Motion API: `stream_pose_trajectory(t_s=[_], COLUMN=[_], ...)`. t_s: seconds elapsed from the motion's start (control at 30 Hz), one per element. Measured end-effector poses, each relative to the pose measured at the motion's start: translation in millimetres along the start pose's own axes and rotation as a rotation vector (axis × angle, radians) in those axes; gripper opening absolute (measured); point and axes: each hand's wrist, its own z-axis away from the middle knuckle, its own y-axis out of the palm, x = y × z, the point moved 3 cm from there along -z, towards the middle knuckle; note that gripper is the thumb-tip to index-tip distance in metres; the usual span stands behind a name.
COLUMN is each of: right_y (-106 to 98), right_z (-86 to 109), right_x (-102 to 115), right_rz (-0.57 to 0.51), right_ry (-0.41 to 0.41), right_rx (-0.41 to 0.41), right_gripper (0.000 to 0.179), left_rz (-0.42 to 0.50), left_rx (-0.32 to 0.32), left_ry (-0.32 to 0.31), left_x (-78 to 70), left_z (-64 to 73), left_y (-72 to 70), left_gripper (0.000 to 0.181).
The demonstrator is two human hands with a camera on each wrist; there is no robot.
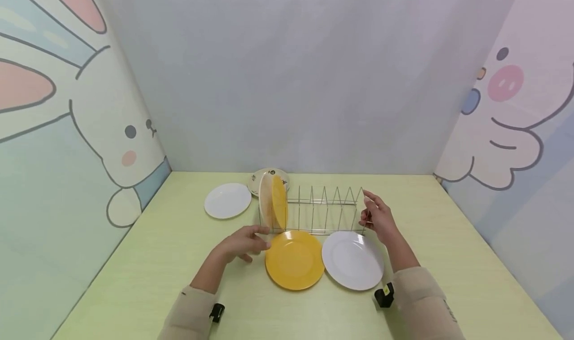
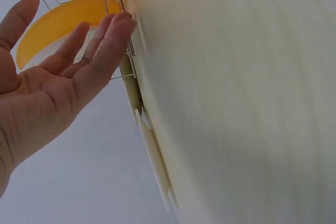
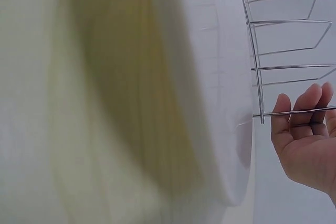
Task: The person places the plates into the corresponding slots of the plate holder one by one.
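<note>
The right hand [image 1: 376, 220] curled round the end of a silver wire rack [image 1: 313, 215] towards the pale worktop's [image 1: 448, 240] back edge; the left hand [image 1: 244, 241], fingers spread, hung near a flat-lying round yellow plate [image 1: 294, 260]. A tug could have toppled the upright round cream plate [image 1: 265, 200].

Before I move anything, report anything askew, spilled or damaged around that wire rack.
Nothing stands out. The wire rack sits upright, the pale plate and yellow plate stand on edge in it, and no spill or crack shows.
</note>
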Motion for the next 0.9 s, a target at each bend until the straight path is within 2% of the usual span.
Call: stream_pose_trajectory(t_s=[0.17, 0.33, 0.53, 0.9], right_y=[0.0, -0.3, 0.3, 0.5], right_z=[0.7, 1.4, 1.3, 1.7], right_x=[1.4, 2.8, 2.9, 2.3], right_rz=[-0.005, -0.005, 0.004, 0.005], right_ry=[-0.003, -0.002, -0.001, 0.004], right_rx=[0.005, 0.001, 0.003, -0.001], right_gripper=[0.054, 0.053, 0.053, 0.054], left_rz=[0.017, -0.015, -0.082, -0.042], left_rx=[0.071, 0.116, 0.106, 0.055], left_ry=[-0.041, -0.102, -0.15, -0.232], left_x=[4.9, 9.8, 9.7, 12.9], left_z=[-6.6, -16.7, -24.6, -31.9], left_y=[-0.4, 3.8, 6.9, 11.4], left_gripper=[0.057, 0.05, 0.033, 0.033])
